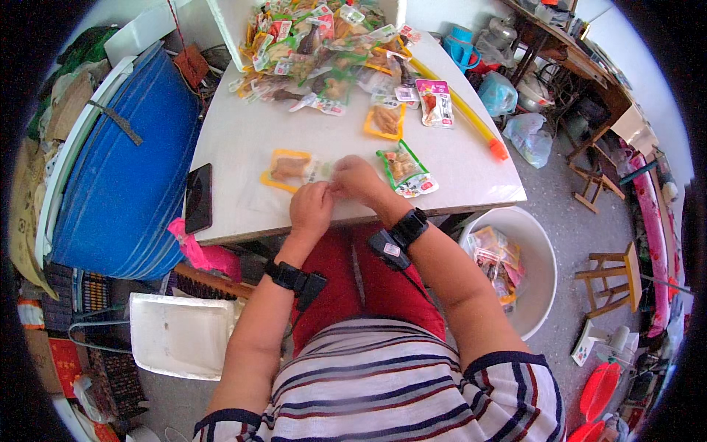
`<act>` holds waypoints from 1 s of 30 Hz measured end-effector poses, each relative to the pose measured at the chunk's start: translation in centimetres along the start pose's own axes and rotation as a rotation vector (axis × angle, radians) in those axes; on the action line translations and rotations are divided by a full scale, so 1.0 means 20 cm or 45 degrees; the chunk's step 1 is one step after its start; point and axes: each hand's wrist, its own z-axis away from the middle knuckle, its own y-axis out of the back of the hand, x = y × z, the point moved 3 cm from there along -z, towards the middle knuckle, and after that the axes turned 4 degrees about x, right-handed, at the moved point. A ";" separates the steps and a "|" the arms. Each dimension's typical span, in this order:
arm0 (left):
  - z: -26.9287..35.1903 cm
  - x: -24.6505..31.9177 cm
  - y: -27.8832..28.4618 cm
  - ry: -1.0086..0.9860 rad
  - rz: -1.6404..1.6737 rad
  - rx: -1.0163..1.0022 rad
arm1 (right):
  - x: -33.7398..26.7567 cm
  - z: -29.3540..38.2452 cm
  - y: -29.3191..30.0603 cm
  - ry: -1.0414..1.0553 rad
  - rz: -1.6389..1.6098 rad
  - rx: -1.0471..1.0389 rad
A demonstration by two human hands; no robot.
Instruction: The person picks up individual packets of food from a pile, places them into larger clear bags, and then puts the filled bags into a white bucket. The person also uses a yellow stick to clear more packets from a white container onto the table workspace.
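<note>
My left hand (312, 207) and my right hand (358, 179) meet near the table's front edge, fingers pinched together. What lies between the fingertips is blurred. Just beyond them is a yellow-edged clear food pouch (290, 168), partly behind my fingers; I cannot tell which hand touches it. To the right of my right hand lies a green-edged food pouch (403, 166). Farther back are another yellow-edged pouch (385, 119) and a pink and white pouch (436, 102). A large heap of sealed food pouches (326, 61) spills from a white foam box (395, 14) at the far side.
A dark phone (199, 198) lies at the table's left edge, above a pink cloth (207, 254). A yellow tube (461, 105) lies along the right edge. Below right stands a white bucket (544, 276) with pouches inside; a blue tub (132, 166) stands left.
</note>
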 end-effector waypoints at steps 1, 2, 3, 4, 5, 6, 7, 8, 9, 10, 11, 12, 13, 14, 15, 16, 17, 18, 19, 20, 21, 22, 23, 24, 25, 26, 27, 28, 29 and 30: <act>0.00 -0.01 0.00 0.027 -0.011 -0.011 | -0.03 0.00 0.01 0.025 0.072 0.126; 0.01 -0.01 0.00 0.055 -0.022 -0.021 | -0.05 -0.01 0.02 0.037 0.107 0.184; 0.01 -0.01 -0.01 0.058 -0.018 -0.023 | -0.06 -0.01 0.05 0.045 0.145 0.251; 0.00 0.00 -0.01 0.057 -0.038 -0.034 | -0.11 -0.04 0.13 0.236 0.454 0.430; 0.00 0.01 -0.01 0.056 -0.058 -0.045 | -0.15 -0.07 0.20 0.430 0.764 0.606; -0.01 0.01 -0.01 0.060 -0.060 -0.046 | -0.17 -0.11 0.25 0.336 0.855 0.599; -0.01 0.00 -0.01 0.105 -0.112 -0.145 | -0.20 -0.13 0.29 0.244 0.945 0.587; 0.00 0.00 -0.02 0.152 -0.164 -0.244 | -0.24 -0.15 0.32 0.245 0.944 0.579; 0.00 -0.01 -0.02 0.157 -0.170 -0.238 | -0.27 -0.16 0.34 0.148 1.120 0.588; 0.01 -0.01 -0.03 0.104 -0.139 -0.116 | -0.29 -0.16 0.35 0.049 1.295 0.594; 0.01 -0.02 -0.02 0.050 -0.109 0.007 | -0.28 -0.16 0.36 0.057 1.294 0.586; 0.01 -0.01 -0.02 0.053 -0.112 0.009 | -0.27 -0.15 0.38 -0.004 1.404 0.574; 0.01 0.00 -0.02 0.040 -0.102 -0.004 | -0.25 -0.15 0.40 -0.066 1.513 0.562; 0.00 0.00 -0.02 0.027 -0.090 -0.018 | -0.22 -0.17 0.42 -0.093 1.480 0.628; 0.00 0.01 -0.02 0.026 -0.089 -0.017 | -0.19 -0.20 0.44 -0.093 1.481 0.630; 0.00 0.02 -0.02 0.026 -0.089 -0.003 | -0.17 -0.23 0.46 -0.030 1.493 0.591; 0.00 0.02 -0.02 0.024 -0.088 0.011 | -0.15 -0.25 0.47 0.031 1.505 0.555; 0.00 0.02 -0.02 0.025 -0.086 0.013 | -0.14 -0.26 0.47 0.032 1.508 0.555; 0.00 0.02 -0.02 0.025 -0.097 0.000 | -0.13 -0.27 0.46 0.088 1.508 0.513; 0.00 0.02 -0.02 0.023 -0.105 -0.014 | -0.12 -0.27 0.46 0.141 1.507 0.473; -0.01 0.02 -0.02 0.023 -0.105 -0.009 | -0.14 -0.27 0.45 0.146 1.510 0.473; 0.00 0.02 -0.01 0.031 -0.118 -0.021 | -0.17 -0.25 0.44 0.229 1.477 0.531; 0.00 0.02 -0.01 0.037 -0.129 -0.035 | -0.20 -0.23 0.43 0.312 1.443 0.590; 0.00 0.01 -0.01 0.036 -0.126 -0.029 | -0.24 -0.20 0.42 0.316 1.448 0.592; 0.00 0.01 -0.01 0.045 -0.121 -0.024 | -0.28 -0.15 0.43 0.237 0.922 0.632; 0.00 0.01 -0.01 0.054 -0.117 -0.020 | -0.28 -0.12 0.43 0.158 0.395 0.651; 0.01 0.01 -0.02 0.046 -0.110 -0.019 | -0.27 -0.10 0.44 0.160 0.398 0.661; 0.01 0.01 -0.02 0.044 -0.110 -0.005 | -0.23 -0.09 0.45 0.189 -0.131 0.555; 0.01 0.01 -0.02 0.041 -0.109 0.009 | -0.20 -0.07 0.44 0.216 -0.656 0.430; 0.01 0.00 -0.02 0.037 -0.108 0.009 | -0.19 -0.04 0.42 0.217 -0.794 0.341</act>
